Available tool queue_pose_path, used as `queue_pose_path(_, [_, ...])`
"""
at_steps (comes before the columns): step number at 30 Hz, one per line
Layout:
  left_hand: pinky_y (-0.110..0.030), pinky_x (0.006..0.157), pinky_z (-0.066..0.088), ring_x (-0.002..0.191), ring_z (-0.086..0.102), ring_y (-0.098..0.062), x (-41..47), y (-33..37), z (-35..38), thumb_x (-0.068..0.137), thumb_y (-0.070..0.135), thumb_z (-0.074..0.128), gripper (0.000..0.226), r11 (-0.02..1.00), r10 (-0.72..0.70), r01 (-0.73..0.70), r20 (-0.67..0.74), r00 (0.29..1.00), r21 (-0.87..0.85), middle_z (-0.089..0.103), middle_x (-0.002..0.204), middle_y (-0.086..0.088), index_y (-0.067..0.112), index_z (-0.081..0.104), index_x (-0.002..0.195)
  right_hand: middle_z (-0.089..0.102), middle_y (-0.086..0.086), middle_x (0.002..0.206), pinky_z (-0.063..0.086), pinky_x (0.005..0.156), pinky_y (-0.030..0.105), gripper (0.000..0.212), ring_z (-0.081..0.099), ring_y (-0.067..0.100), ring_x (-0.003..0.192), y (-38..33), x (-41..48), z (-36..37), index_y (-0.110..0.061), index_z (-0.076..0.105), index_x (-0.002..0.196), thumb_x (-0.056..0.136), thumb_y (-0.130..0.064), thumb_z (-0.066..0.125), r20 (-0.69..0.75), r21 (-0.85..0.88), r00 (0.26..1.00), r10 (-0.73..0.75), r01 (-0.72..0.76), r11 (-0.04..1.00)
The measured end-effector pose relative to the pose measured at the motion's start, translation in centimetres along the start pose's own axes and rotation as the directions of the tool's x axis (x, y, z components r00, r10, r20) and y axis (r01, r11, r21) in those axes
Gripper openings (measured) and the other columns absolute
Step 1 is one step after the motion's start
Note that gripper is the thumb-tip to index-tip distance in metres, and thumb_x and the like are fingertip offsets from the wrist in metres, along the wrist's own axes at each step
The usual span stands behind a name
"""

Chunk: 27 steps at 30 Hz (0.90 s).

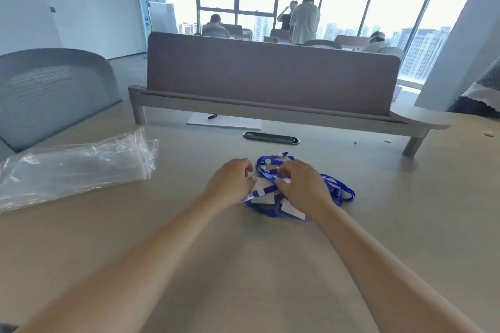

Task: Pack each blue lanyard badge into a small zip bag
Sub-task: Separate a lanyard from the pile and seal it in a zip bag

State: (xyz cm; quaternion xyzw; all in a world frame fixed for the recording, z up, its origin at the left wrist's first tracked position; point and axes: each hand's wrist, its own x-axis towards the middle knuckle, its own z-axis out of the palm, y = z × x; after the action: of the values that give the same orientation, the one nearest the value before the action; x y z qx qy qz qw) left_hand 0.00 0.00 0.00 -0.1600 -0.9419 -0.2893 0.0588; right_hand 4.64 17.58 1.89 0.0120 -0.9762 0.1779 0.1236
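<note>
**Both hands on the lanyard pile at mid-frame**

The pile of blue lanyard badges (343, 192) lies on the pale bench (270, 265) just above the centre of the frame, its straps tangled with white tags and clear sleeves. The left hand (232, 181) sits at the pile's left edge, fingers curled and pinching a clear, white-backed piece. The right hand (303, 184) rests on top of the pile, its fingers bent over the straps and its thumb pressed in toward the left hand. Exactly which badge each hand grips cannot be told.

At the left of the frame, well apart from the pile, lies a stack of clear zip bags (75, 167). Farther up, a sheet of paper (230, 124) with a pen (212, 116) lies under a brown divider screen (270, 73).
</note>
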Motion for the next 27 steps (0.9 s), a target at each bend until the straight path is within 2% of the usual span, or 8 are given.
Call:
queue_pose_path(3, [-0.030,0.082,0.047,0.098,0.058,-0.019,0.6,0.7,0.8,0.093,0.036,0.061,0.036,0.999,0.004,-0.006,0.036,0.999,0.044,0.061,0.118,-0.004,0.016,0.058,0.123,0.063,-0.003,0.123,0.050,0.082,0.026,0.029,0.061,0.015,0.103,0.2,0.4,0.5,-0.023,0.063,0.123,0.095,-0.030,0.061,0.004,-0.011,1.000,0.004,-0.004,1.000])
queue_pose_path(7, [-0.029,0.081,0.045,0.101,0.057,-0.021,1.7,0.6,1.9,0.090,0.039,0.065,0.041,0.997,-0.004,0.000,0.047,0.999,0.071,0.061,0.119,-0.006,0.012,0.060,0.121,0.064,0.000,0.122,0.049,0.094,0.033,0.032,0.057,0.020,0.114,0.5,1.1,1.7,-0.020,0.065,0.120,0.092,-0.035,0.064,0.042,-0.072,0.999,0.002,0.001,0.997])
queue_pose_path(11, [-0.033,0.088,0.046,0.114,0.054,-0.025,2.4,-0.3,2.6,0.086,0.043,0.069,0.054,0.996,-0.035,0.029,0.060,0.998,0.088,0.063,0.123,-0.006,0.013,0.056,0.129,0.064,0.001,0.118,0.049,0.097,0.035,0.033,0.056,0.021,0.113,1.3,2.0,2.3,-0.018,0.067,0.118,0.090,-0.035,0.067,0.048,-0.135,0.999,0.001,0.006,0.991])
queue_pose_path(15, [-0.041,0.092,0.050,0.112,0.054,-0.025,3.5,-1.3,3.6,0.083,0.044,0.074,0.061,0.994,-0.079,0.076,0.040,0.996,0.072,0.063,0.119,-0.006,0.011,0.054,0.130,0.066,0.000,0.099,0.053,0.079,0.031,0.013,0.061,0.017,0.091,1.8,3.5,3.0,-0.020,0.067,0.101,0.093,-0.030,0.063,0.091,-0.153,0.995,0.031,-0.017,0.988])
queue_pose_path(17, [-0.042,0.093,0.050,0.113,0.052,-0.026,4.0,-1.2,3.7,0.084,0.041,0.074,0.061,0.993,-0.084,0.080,0.046,0.995,0.085,0.062,0.119,-0.007,0.010,0.051,0.130,0.065,-0.002,0.087,0.048,0.064,0.027,0.007,0.061,0.015,0.079,2.0,3.9,3.2,-0.022,0.064,0.090,0.093,-0.026,0.059,0.101,-0.138,0.993,0.059,-0.045,0.989])
queue_pose_path(19, [-0.042,0.093,0.049,0.115,0.050,-0.027,4.6,-1.1,3.8,0.084,0.042,0.073,0.060,0.993,-0.085,0.079,0.072,0.994,0.083,0.060,0.123,-0.007,0.010,0.050,0.130,0.061,-0.003,0.079,0.039,0.055,0.025,0.012,0.058,0.015,0.071,2.2,4.3,3.4,-0.024,0.057,0.080,0.092,-0.023,0.057,0.099,-0.119,0.993,0.061,-0.049,0.992])
queue_pose_path(23, [-0.044,0.081,0.055,0.101,0.054,-0.025,5.3,-1.5,4.0,0.079,0.045,0.075,0.056,0.996,-0.086,0.085,0.132,0.988,0.012,0.059,0.110,-0.003,0.013,0.056,0.120,0.063,-0.003,0.076,0.044,0.054,0.025,0.012,0.059,0.015,0.069,2.2,4.6,3.3,-0.024,0.057,0.081,0.094,-0.023,0.056,0.096,-0.128,0.994,0.058,-0.046,0.991])
queue_pose_path(27, [-0.039,0.089,0.050,0.111,0.051,-0.025,5.6,-1.4,4.0,0.079,0.047,0.076,0.065,0.993,-0.116,0.118,0.119,0.986,-0.007,0.058,0.117,-0.005,0.014,0.055,0.131,0.063,-0.004,0.077,0.037,0.051,0.023,0.014,0.058,0.013,0.069,2.1,4.8,3.3,-0.025,0.054,0.080,0.094,-0.022,0.056,0.100,-0.095,0.993,0.069,-0.059,0.994])
